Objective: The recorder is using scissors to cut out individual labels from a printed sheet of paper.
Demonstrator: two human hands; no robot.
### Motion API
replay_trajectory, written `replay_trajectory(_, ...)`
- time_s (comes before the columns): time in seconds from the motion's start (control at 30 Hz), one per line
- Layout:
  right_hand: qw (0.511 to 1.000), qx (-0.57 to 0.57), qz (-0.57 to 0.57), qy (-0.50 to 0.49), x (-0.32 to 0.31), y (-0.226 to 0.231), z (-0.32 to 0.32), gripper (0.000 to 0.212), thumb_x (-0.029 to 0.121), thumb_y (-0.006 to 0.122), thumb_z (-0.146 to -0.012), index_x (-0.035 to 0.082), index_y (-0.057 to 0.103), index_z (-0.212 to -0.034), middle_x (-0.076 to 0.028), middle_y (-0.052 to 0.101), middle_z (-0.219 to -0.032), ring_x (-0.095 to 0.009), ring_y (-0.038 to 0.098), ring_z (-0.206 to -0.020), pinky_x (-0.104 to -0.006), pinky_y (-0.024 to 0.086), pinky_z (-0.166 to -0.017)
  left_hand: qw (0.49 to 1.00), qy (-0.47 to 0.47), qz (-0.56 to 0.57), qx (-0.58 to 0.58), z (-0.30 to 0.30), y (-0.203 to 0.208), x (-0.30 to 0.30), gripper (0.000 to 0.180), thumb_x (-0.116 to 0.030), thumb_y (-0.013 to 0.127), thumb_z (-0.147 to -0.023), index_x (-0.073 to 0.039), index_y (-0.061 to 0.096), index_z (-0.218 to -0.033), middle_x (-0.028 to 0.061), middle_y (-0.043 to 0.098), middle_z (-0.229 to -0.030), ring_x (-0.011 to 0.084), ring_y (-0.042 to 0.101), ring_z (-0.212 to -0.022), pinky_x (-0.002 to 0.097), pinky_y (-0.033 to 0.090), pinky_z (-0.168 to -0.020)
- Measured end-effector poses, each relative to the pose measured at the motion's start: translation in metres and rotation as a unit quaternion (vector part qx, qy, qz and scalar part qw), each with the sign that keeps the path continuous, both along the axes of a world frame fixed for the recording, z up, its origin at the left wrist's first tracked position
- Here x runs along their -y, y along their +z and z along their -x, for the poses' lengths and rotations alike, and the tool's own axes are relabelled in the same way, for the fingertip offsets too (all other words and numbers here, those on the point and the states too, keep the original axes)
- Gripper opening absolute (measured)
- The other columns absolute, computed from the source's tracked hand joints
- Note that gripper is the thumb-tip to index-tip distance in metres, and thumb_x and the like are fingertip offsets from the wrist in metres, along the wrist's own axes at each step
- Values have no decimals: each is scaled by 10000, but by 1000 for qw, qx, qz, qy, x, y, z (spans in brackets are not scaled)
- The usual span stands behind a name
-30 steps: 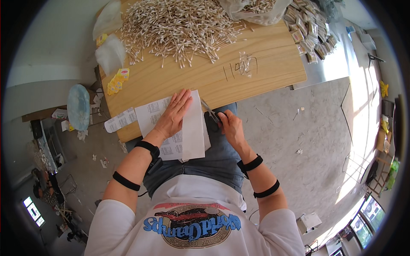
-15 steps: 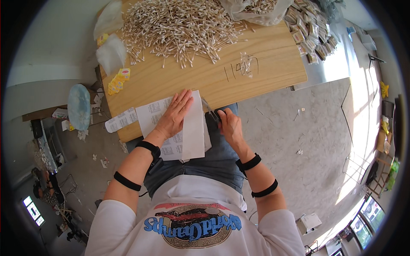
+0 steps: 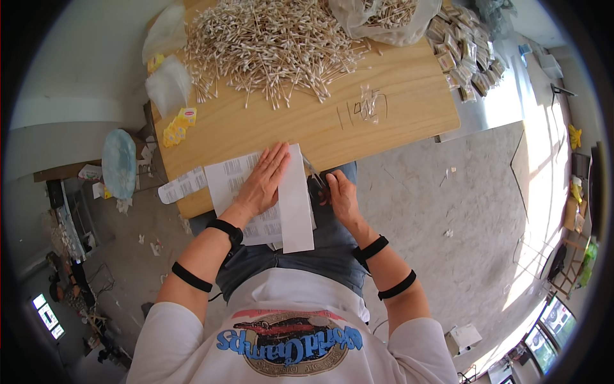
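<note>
Fingers [image 3: 276, 157] of the left hand [image 3: 262, 181] are laid flat and spread on the paper [image 3: 295, 205], closed on nothing, pressing the sheet down where it overhangs the near edge of the bench [image 3: 396, 109]; the right hand [image 3: 340, 195] is curled shut around the handles of the scissors [image 3: 314, 174], whose blades point up toward the bench edge, just beside the right border of the paper; whether the blades are parted cannot be told at this size.

The paper lies partly on the bench and partly over the lap, with a plain white strip folded or turned over along its right side and printed blocks showing under the left hand; a smaller printed strip [image 3: 182, 185] lies apart to the left, at the bench corner.

The step in hand is judged to be a cut along the right side of the sheet, with the sheet held steady by the flat palm; the cut seems to be near its far end, since the blade tips are close to the top edge of the paper.

For the next move, the sheet would need to be kept pinned while the blades are closed along a straight line; the left fingertips lie near the cutting line and should be kept clear of it.

Farther up the bench, a heap of cotton swabs [image 3: 268, 45], a clear bag [image 3: 384, 19] and small packets [image 3: 464, 51] are seen, well apart from the hands.
</note>
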State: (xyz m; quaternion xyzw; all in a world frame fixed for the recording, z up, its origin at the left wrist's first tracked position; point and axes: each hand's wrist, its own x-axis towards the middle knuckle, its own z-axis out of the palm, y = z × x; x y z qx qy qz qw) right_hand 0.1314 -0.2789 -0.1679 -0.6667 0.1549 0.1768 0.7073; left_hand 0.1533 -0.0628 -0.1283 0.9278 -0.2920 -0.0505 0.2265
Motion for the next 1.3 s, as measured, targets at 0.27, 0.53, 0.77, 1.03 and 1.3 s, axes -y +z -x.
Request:
replay_trajectory(0.27,914,203,346,57,1,4,4,261,233,495,-959,29,493,-796,-161,563,-616,-356,562,-566,-421,429,-525,999,43,-28,13,5,-3,8,643,18,523,-778,44,321,-1387,188,259,-1495,321,236,-1396,431,209,-1153)
replay_trajectory(0.53,896,242,369,53,7,22,-14,239,229,533,-933,31,485,-808,-178,595,-684,-395,569,-639,-448,429,-547,999,35,-18,23,4,-2,8,651,20,523,-763,31,339,-1387,181,275,-1492,303,253,-1393,411,222,-1151)
replay_trajectory(0.77,968,63,237,48,4,22,-14,236,221,510,-942,15,543,-832,-149,567,-597,-321,571,-561,-398,430,-522,999,42,-12,23,4,1,9,643,0,547,-762,32,357,-1375,177,299,-1482,303,271,-1385,406,230,-1148)
replay_trajectory(1.03,990,-99,-59,-80,-10,2,6,284,266,531,-961,37,562,-795,-40,566,-600,-119,541,-531,-278,406,-489,999,37,-30,22,5,-1,7,672,-24,589,-748,19,361,-1379,157,304,-1484,293,276,-1384,390,230,-1151)
replay_trajectory(1.3,983,-79,-74,-147,12,18,-18,224,244,642,-903,29,628,-843,-30,627,-706,-66,490,-549,-208,392,-522,998,41,-23,33,5,-2,6,683,-42,590,-754,6,350,-1391,149,299,-1489,275,266,-1389,384,213,-1160)
